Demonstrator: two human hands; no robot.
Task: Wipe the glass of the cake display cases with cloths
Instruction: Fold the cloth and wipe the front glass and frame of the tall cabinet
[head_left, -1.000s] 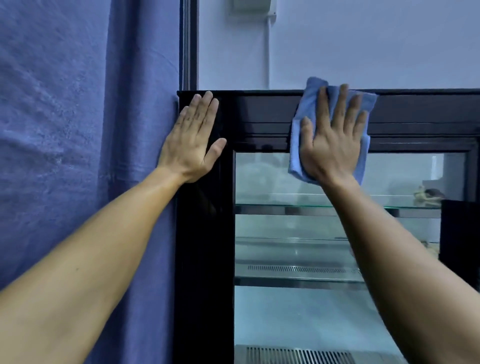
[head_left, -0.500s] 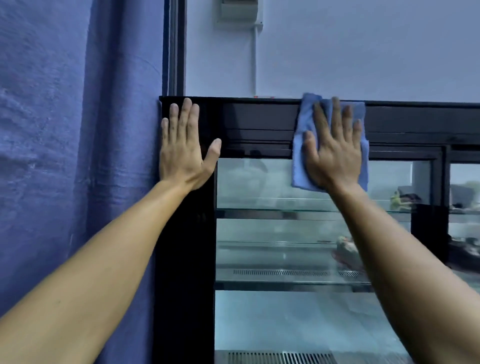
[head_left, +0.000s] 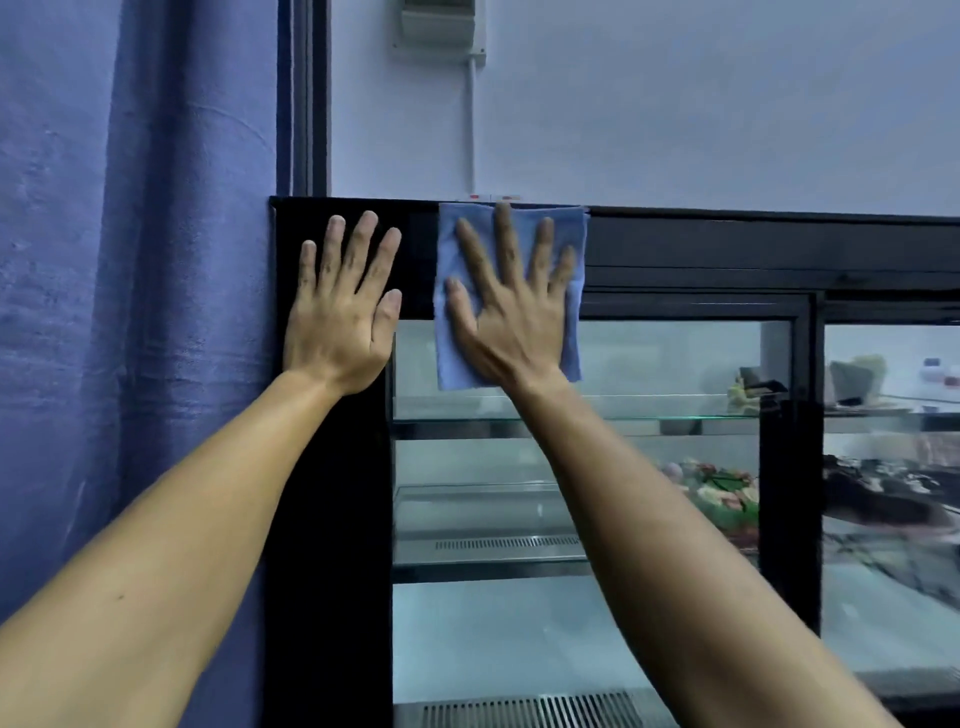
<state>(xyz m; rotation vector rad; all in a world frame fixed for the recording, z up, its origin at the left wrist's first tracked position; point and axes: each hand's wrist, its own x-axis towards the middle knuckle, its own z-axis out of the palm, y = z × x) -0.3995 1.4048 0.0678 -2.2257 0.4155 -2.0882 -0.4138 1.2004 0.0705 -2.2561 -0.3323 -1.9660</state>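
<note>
You are viewing 1 dim frame with a cool blue-violet cast across the wall (head_left: 727, 104) and curtain (head_left: 130, 260). Lighting is soft and even; no source is visible and no hard shadows fall. The black frame (head_left: 332, 519) is crushed to near-solid black, with no detail. The glass (head_left: 649, 364) carries pale, hazy reflections. Items behind the right pane (head_left: 883, 499) are smeared by blur. Straight lines bow slightly toward the edges.

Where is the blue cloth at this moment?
In the head view, the blue cloth is pressed flat under the right hand at the display case's top left, overlapping black frame and glass, beside the left hand.
</note>
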